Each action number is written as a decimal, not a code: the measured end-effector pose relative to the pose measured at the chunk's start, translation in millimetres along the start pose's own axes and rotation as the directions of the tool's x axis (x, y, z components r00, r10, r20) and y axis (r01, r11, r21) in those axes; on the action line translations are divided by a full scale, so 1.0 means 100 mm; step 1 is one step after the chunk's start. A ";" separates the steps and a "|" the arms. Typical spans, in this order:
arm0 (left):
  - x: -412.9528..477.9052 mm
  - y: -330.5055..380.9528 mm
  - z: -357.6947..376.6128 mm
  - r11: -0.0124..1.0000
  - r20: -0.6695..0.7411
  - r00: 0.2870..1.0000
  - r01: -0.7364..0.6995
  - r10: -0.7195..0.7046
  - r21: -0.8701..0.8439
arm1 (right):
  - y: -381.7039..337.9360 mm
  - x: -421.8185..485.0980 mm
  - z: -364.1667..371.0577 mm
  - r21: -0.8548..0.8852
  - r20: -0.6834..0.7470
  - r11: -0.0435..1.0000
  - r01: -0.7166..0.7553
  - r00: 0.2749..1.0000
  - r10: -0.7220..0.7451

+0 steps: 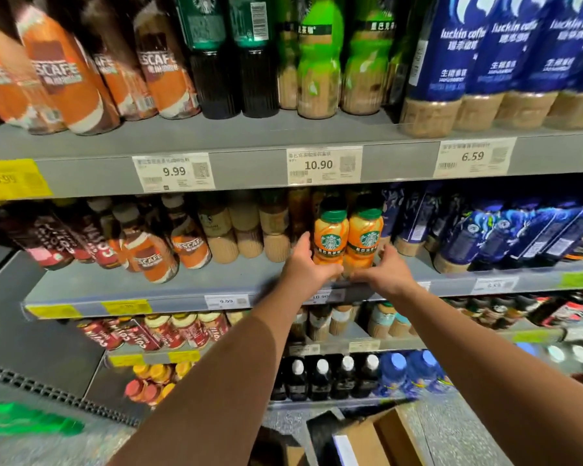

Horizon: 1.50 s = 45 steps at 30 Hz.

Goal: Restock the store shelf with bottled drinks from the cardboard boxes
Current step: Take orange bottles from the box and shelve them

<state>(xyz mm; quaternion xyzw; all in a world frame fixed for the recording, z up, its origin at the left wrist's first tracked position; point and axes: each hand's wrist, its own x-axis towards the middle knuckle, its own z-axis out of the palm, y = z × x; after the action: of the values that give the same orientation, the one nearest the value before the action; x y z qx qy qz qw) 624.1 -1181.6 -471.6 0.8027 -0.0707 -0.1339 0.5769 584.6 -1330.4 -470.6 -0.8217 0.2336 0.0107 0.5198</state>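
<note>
At the grey metal shelf, the left hand clasps the left orange green-capped plastic bottle, the right hand the right orange bottle, upright, touching.

You can see glossy plastic sleeves and smooth green caps on the orange bottles. Under those bottles the shelf looks like matt grey painted metal, though blur makes that uncertain. Well below the bottles, the cardboard box is plain matt brown.
</note>
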 end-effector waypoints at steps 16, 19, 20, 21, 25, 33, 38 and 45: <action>-1.94 -0.25 -1.34 0.333 0.226 0.968 -0.177 -0.114 0.926 | -0.59 -1.97 1.05 -0.897 0.278 0.384 0.218 0.954 0.109; -2.29 -0.52 -1.52 0.331 0.268 0.953 -0.209 -0.144 0.920 | -0.43 -2.26 1.39 -0.884 0.313 0.395 0.248 0.943 0.109; -2.40 -0.60 -1.57 0.349 0.277 0.946 -0.206 -0.167 0.914 | -0.39 -2.34 1.48 -0.883 0.327 0.391 0.260 0.938 0.114; -2.48 -0.68 -1.62 0.377 0.284 0.938 -0.194 -0.198 0.906 | -0.33 -2.42 1.55 -0.881 0.339 0.387 0.271 0.933 0.119; -2.65 -0.96 -1.67 0.426 0.301 0.916 -0.168 -0.266 0.889 | -0.09 -2.55 1.76 -0.879 0.364 0.385 0.282 0.918 0.158; -2.58 -1.59 -1.52 0.534 0.289 0.872 -0.038 -0.395 0.844 | 0.45 -2.24 2.10 -0.827 0.491 0.421 0.373 0.843 0.219; -2.43 -2.05 -1.47 0.502 0.221 0.851 0.057 -0.477 0.863 | 0.77 -1.97 2.30 -0.798 0.543 0.450 0.401 0.802 0.248; -2.25 -2.89 -1.18 0.587 0.215 0.777 0.232 -0.591 0.776 | 1.44 -1.73 2.63 -0.806 0.538 0.488 0.335 0.759 0.367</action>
<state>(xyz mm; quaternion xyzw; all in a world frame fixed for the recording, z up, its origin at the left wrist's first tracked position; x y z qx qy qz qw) 432.6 -920.9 -679.6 0.8988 -0.0547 -0.4127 0.1372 432.5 -1090.4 -668.6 -0.9056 0.0071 0.4171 0.0759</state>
